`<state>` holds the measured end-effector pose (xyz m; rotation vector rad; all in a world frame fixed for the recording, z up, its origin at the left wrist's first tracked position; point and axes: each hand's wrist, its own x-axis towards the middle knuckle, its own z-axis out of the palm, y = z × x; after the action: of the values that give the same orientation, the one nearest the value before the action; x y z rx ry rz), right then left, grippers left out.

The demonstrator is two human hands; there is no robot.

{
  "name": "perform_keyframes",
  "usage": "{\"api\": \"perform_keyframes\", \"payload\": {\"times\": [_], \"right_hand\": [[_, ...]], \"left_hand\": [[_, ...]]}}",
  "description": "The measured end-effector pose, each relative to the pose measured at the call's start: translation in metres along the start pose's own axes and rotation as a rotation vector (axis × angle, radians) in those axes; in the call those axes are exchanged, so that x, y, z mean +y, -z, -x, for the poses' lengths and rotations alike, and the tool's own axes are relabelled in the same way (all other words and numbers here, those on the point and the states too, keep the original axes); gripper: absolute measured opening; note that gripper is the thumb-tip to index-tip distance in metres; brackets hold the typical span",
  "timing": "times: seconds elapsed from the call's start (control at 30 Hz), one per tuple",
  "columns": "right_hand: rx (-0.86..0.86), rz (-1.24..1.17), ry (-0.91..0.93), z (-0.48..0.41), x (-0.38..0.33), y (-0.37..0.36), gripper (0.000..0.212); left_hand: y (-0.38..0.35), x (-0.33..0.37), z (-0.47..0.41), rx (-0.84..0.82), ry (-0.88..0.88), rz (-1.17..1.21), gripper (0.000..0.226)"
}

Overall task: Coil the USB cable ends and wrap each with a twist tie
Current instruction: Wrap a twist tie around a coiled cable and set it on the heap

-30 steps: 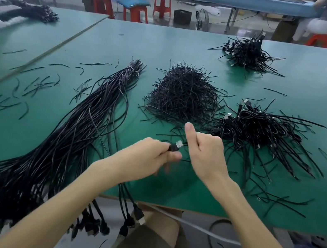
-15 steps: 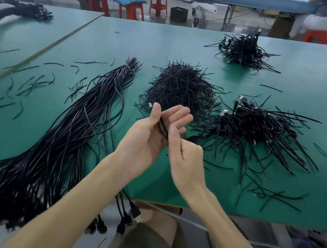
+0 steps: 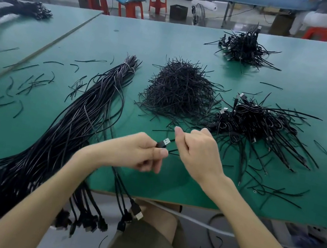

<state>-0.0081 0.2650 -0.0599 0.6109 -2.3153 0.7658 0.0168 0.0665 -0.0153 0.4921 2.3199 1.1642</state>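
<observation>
- Plug (image 3: 163, 143) first: your left hand (image 3: 138, 152) has a closed grip on the black USB plug. It is pinched between thumb and fingers, over the near part of the tabletop (image 3: 172, 42).
- Your right hand (image 3: 199, 152) sits just beside the plug with its fingers curled. A thin black strand (image 3: 173, 151) reaches toward it, but I cannot tell if you hold it.
- I think you are about to tie this end. Make the loops small and even, and pinch them hard so they do not spring open.
- Wrap the tie round the middle of the loops and twist it snug.
- More twist ties (image 3: 179, 91) lie in a heap just past your hands. The tied cables (image 3: 256, 122) lie to its right.
</observation>
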Motion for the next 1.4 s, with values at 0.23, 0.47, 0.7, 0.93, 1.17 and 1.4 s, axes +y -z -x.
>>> {"api": "perform_keyframes", "payload": {"times": [0.23, 0.47, 0.7, 0.93, 1.17, 1.4], "right_hand": [[0.022, -0.325, -0.288, 0.0, -0.025, -0.008, 0.063], [-0.034, -0.327, -0.269, 0.01, -0.041, -0.015, 0.045], [-0.215, -0.213, -0.328, 0.013, -0.036, -0.014, 0.058], [-0.317, -0.216, -0.268, 0.014, -0.041, -0.012, 0.056], [-0.423, -0.452, -0.333, 0.01, -0.041, -0.007, 0.058], [-0.275, -0.58, -0.427, -0.002, -0.042, -0.005, 0.037]], "left_hand": [[-0.027, 0.003, -0.017, 0.358, -0.162, 0.139, 0.037], [-0.03, 0.004, -0.03, 0.345, -0.216, 1.058, 0.045], [-0.019, 0.004, -0.03, 0.381, -0.218, 1.5, 0.026], [-0.016, 0.001, -0.029, 0.297, -0.275, 1.609, 0.032], [-0.026, -0.004, -0.033, 0.415, -0.266, 1.463, 0.023], [-0.034, -0.01, -0.035, 0.307, -0.277, 1.413, 0.04]]}}
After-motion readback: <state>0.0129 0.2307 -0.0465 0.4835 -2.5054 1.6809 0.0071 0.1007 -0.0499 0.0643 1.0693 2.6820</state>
